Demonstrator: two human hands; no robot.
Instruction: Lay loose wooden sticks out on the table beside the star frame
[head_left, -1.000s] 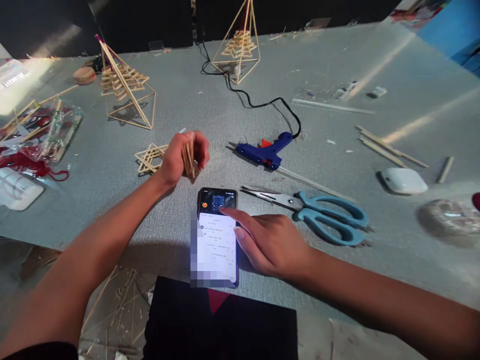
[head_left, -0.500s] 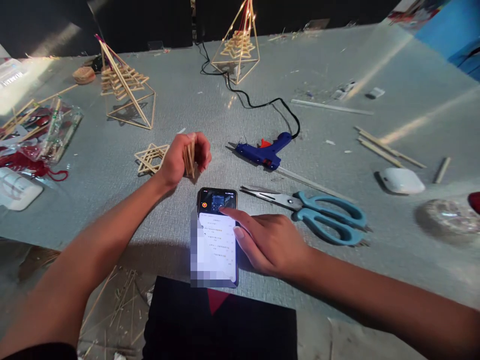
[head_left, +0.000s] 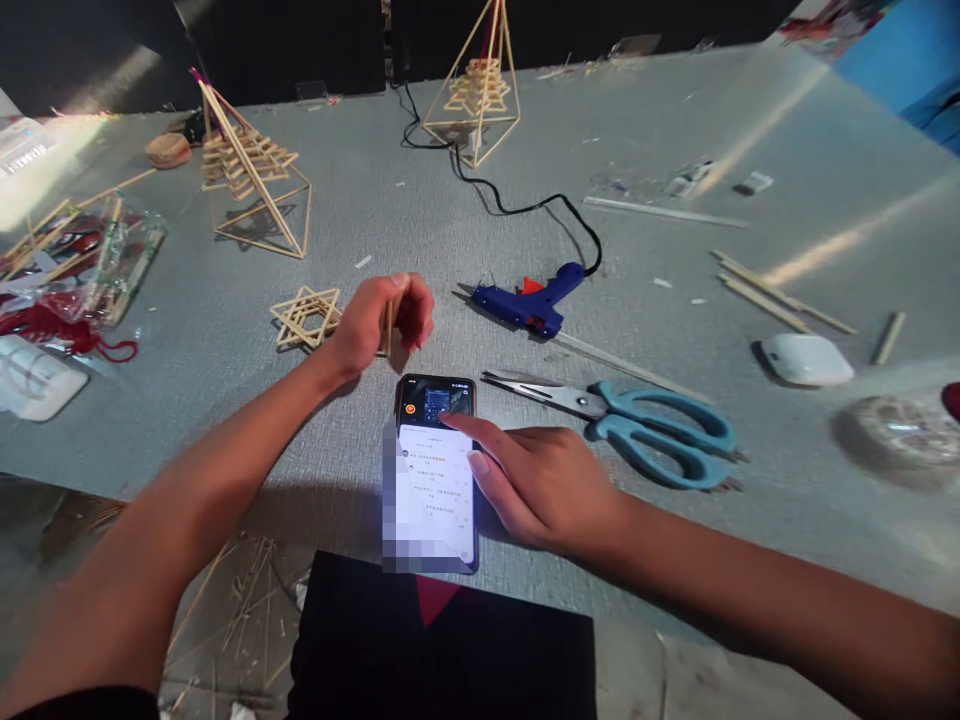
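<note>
My left hand [head_left: 386, 318] is curled around a few short wooden sticks [head_left: 389, 325], partly hidden by its fingers. Beside its wrist lies a star-shaped frame [head_left: 309, 316] of thin sticks. A smartphone [head_left: 435, 480] with a lit screen lies flat in front of me. On its upper part rests the extended index finger of my right hand [head_left: 551, 485]; the thumb is at the phone's right edge, and this hand holds nothing. Blue-handled scissors [head_left: 611, 410] lie partly open beyond my right hand, with a blue glue gun [head_left: 525, 308] on its side farther back.
Two stick pyramids with stacked stars, one at left [head_left: 255, 175] and one at the back [head_left: 480, 95], stand on the grey table. The glue gun's black cord [head_left: 517, 212] runs backward. At right are loose sticks [head_left: 772, 295] and a white case [head_left: 806, 358]; plastic packets [head_left: 120, 260] lie left.
My left hand has shifted slightly right and turned, so fewer of its sticks show. My right hand keeps its finger on the phone. The lights on the back pyramid have gone dark.
</note>
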